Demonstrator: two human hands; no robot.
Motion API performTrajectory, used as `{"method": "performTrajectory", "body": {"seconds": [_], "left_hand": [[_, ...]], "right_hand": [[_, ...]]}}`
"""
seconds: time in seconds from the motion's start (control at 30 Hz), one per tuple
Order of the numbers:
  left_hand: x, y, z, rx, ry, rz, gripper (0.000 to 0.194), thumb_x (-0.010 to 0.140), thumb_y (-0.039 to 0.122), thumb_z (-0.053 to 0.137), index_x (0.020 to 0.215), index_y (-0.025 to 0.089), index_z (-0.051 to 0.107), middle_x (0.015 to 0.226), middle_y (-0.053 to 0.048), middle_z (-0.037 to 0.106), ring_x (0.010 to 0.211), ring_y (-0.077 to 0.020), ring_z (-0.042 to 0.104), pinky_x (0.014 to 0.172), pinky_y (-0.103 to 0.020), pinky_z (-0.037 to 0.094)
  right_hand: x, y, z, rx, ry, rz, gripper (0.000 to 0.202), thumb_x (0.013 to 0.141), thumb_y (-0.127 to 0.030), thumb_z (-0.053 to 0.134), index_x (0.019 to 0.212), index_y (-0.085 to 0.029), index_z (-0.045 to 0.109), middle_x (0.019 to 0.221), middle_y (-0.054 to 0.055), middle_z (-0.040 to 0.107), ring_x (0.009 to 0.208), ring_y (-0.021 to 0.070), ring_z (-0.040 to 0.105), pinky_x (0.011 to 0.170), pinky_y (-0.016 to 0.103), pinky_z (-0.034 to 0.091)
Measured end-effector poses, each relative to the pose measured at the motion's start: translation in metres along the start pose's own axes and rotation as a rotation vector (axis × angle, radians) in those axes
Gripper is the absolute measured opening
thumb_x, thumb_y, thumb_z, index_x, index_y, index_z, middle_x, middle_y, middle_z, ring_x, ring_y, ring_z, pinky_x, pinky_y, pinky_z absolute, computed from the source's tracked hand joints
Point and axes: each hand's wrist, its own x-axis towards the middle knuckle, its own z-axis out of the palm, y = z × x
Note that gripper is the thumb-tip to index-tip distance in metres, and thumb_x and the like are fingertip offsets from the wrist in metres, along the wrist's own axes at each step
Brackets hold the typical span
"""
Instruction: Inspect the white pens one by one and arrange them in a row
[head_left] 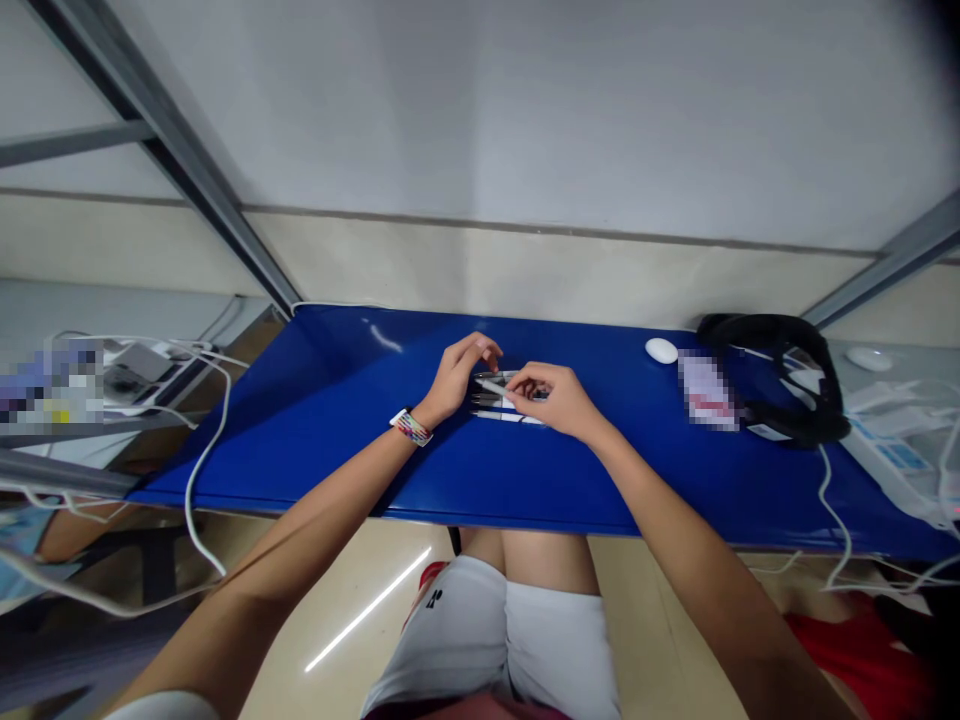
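Several slim white pens with dark tips lie side by side on the blue table, the nearest pen resting flat below the others. My right hand pinches a white pen between thumb and fingers, its other end pointing left. Just beyond the pens' left ends is my left hand, palm turned toward them, fingers bent and apart, with nothing visible in it. A colourful band circles the left wrist. Part of the pen group is hidden beneath my right hand.
At the right of the table are a white oval object, a blurred pinkish packet and a black headband-like device. White cables hang over both sides. Metal posts rise at the back corners, before a wall.
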Motion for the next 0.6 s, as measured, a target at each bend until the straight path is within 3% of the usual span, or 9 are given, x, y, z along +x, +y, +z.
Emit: {"method": "performTrajectory", "body": {"seconds": [0.1,0.17,0.3,0.4,0.5,0.6], "left_hand": [[-0.002,0.0,0.003,0.065,-0.113,-0.007,0.041,0.103,0.057,0.058,0.093,0.021,0.073,0.087,-0.005,0.071,0.083,-0.021,0.065,0.082,-0.035,0.052],[-0.003,-0.003,0.005,0.118,-0.134,-0.003,0.034,0.099,0.053,0.066,0.096,0.021,0.075,0.089,-0.005,0.073,0.082,-0.0203,0.065,0.08,-0.034,0.051],[-0.001,-0.011,0.006,0.113,-0.076,-0.031,0.031,0.097,0.05,0.069,0.1,0.021,0.077,0.093,-0.007,0.077,0.084,-0.021,0.069,0.079,-0.034,0.053],[0.003,-0.018,0.003,0.043,0.018,-0.037,0.029,0.096,0.048,0.071,0.102,0.02,0.076,0.096,-0.008,0.079,0.09,-0.0222,0.073,0.084,-0.035,0.055],[0.007,-0.022,-0.003,0.067,0.104,-0.032,0.028,0.093,0.046,0.076,0.101,0.019,0.077,0.097,-0.008,0.079,0.086,-0.0212,0.072,0.082,-0.035,0.055],[0.009,-0.022,-0.006,0.15,0.107,-0.01,0.026,0.092,0.045,0.077,0.1,0.02,0.078,0.102,-0.008,0.08,0.089,-0.0211,0.071,0.085,-0.036,0.055]], "right_hand": [[0.004,0.009,-0.004,-0.041,0.15,0.028,0.016,0.09,-0.038,0.075,0.085,-0.023,0.077,0.083,0.003,0.07,0.066,0.0151,0.058,0.062,0.031,0.047],[0.005,0.015,-0.005,-0.044,0.178,0.057,0.019,0.089,-0.041,0.076,0.085,-0.023,0.078,0.08,0.003,0.069,0.065,0.0146,0.055,0.06,0.03,0.045],[0.008,0.028,-0.011,-0.043,0.237,0.158,0.026,0.086,-0.049,0.079,0.084,-0.023,0.079,0.063,-0.001,0.063,0.057,0.0138,0.05,0.054,0.029,0.038],[0.012,0.039,-0.018,0.173,0.316,0.24,0.028,0.087,-0.049,0.077,0.079,-0.022,0.078,0.055,-0.003,0.055,0.051,0.0127,0.047,0.051,0.028,0.036],[0.015,0.047,-0.023,0.419,0.351,0.29,0.022,0.084,-0.043,0.078,0.089,-0.022,0.08,0.062,-0.002,0.063,0.054,0.0128,0.052,0.053,0.028,0.041],[0.016,0.05,-0.024,0.516,0.379,0.33,0.027,0.079,-0.043,0.083,0.094,-0.021,0.08,0.073,0.002,0.072,0.064,0.0154,0.062,0.062,0.031,0.051]]}}
